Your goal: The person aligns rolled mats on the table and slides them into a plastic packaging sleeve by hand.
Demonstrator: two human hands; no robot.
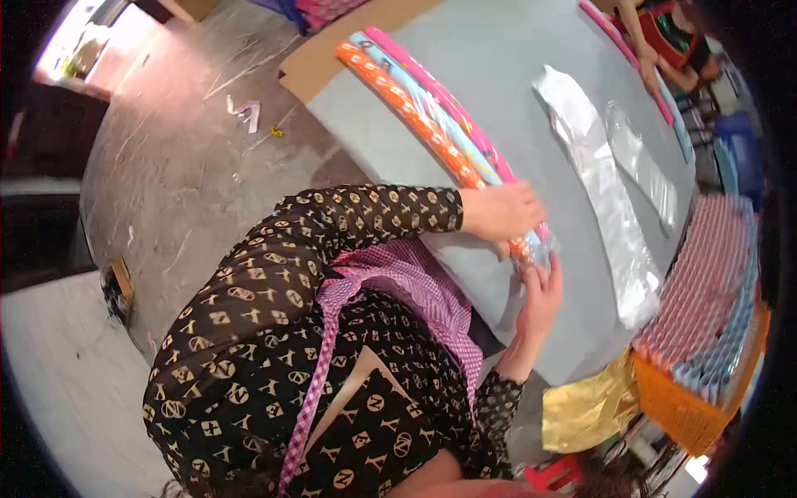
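Three long patterned rolls lie side by side on the grey table: an orange roll with white print, a light blue roll and a pink roll. Over their near part bends my left hand, its fingers closed around them and slightly blurred. At the near end, my right hand has fingertips gathered at the orange tip, where clear shiny plastic shows. Exactly what those fingertips pinch is partly hidden. To the right of the rolls lies a stack of long clear plastic sleeves.
Another narrower plastic sleeve lies beyond the stack. At the far edge, another person's hand is by a pink roll. An orange crate of packed rolls stands at right, near gold sheeting. Cardboard lies beneath the table's covering.
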